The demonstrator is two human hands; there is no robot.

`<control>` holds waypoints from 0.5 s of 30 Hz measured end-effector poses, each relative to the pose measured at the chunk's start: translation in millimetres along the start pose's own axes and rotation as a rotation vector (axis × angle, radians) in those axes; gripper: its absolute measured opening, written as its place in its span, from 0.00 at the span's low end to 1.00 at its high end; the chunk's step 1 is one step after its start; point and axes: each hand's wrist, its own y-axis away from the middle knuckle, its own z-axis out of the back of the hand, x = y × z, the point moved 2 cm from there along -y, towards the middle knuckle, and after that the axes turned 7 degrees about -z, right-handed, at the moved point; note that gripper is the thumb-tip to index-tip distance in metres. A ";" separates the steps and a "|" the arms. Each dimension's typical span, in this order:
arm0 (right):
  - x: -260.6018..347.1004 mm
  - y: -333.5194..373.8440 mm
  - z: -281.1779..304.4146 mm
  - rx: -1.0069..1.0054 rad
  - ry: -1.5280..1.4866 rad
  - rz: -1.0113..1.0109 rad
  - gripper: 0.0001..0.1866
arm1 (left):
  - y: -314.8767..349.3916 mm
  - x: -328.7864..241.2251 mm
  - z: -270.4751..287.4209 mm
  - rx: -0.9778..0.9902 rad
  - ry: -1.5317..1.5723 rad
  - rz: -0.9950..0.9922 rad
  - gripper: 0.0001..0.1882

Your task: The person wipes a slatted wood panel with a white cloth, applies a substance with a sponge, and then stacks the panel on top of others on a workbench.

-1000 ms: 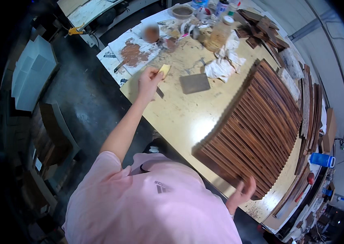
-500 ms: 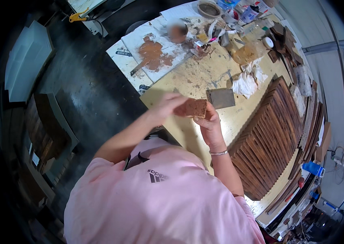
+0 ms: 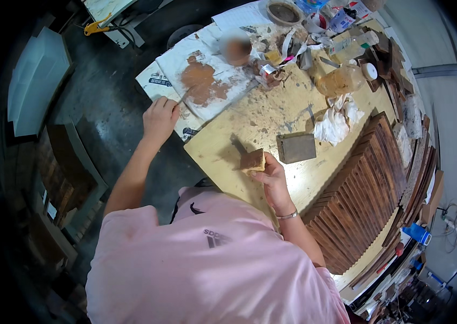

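In my right hand (image 3: 275, 181) a small wooden block (image 3: 252, 161) is pinched between thumb and fingers, its broad face dark brown and its lower edge pale. My left hand (image 3: 160, 120) is at the left edge of the worktable, fingers curled on the handle end of a putty knife (image 3: 184, 98), most of which my hand hides. That end lies beside a patch of reddish-brown paste (image 3: 199, 81) spread on a white sheet (image 3: 216, 108). A grey rectangular block (image 3: 297, 148) rests on the tabletop just beyond my right hand.
Rows of dark wooden strips (image 3: 355, 197) cover the table's right side. Crumpled white tissue (image 3: 332, 127), a bottle of amber liquid (image 3: 342, 81) and a round bowl (image 3: 283, 12) stand farther back. A yellow air gun (image 3: 98, 27) hangs at the far left.
My left hand has moved from beside the wooden block out to the putty knife on the left. My right hand still holds the block, slightly lower and turned.
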 end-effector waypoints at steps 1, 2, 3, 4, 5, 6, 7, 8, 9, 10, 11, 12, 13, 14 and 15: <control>-3.8 0.0 5.7 -0.007 0.005 -0.003 0.21 | -1.0 3.8 0.3 -0.001 0.006 -0.016 0.04; -6.9 0.6 9.5 -0.013 0.010 -0.006 0.21 | -1.6 6.2 1.1 -0.003 0.012 -0.032 0.04; -7.5 0.8 11.2 -0.014 -0.014 -0.010 0.22 | -4.3 7.7 2.5 0.005 0.039 0.003 0.04; -8.4 1.2 12.5 -0.015 -0.038 -0.014 0.22 | -6.8 8.8 4.2 0.013 0.066 0.039 0.05; -9.3 1.8 13.6 -0.016 -0.062 -0.019 0.22 | -8.0 10.1 4.9 0.022 0.092 0.075 0.05; -9.1 2.2 13.4 -0.012 -0.067 -0.013 0.23 | -9.3 11.6 4.5 0.039 0.090 0.080 0.07; -9.2 2.6 12.3 -0.007 -0.073 -0.009 0.24 | -8.8 13.2 3.2 0.042 0.075 0.092 0.07; -9.1 3.1 12.0 -0.002 -0.078 -0.005 0.24 | -7.0 14.7 0.9 0.045 0.060 0.104 0.07; -9.2 3.9 12.9 -0.001 -0.061 0.001 0.25 | -7.6 12.7 1.4 0.049 0.046 0.118 0.08; -9.8 4.5 14.0 0.000 -0.042 0.006 0.25 | -7.9 14.1 1.4 0.090 0.181 0.281 0.08; -10.5 4.8 14.8 0.002 -0.023 0.009 0.25 | -8.1 15.4 2.5 0.131 0.316 0.446 0.09; -12.5 4.6 16.5 0.010 0.001 0.013 0.26 | -9.9 14.9 2.9 0.171 0.449 0.604 0.09; -14.8 4.0 18.1 0.018 0.026 0.015 0.27 | -11.2 14.7 2.4 0.160 0.466 0.598 0.09; -16.1 3.3 18.7 0.027 0.051 0.016 0.28 | -12.1 15.3 1.5 0.148 0.483 0.594 0.10; -13.9 0.0 15.1 0.080 0.156 0.026 0.29 | -12.1 16.0 0.2 0.134 0.503 0.592 0.10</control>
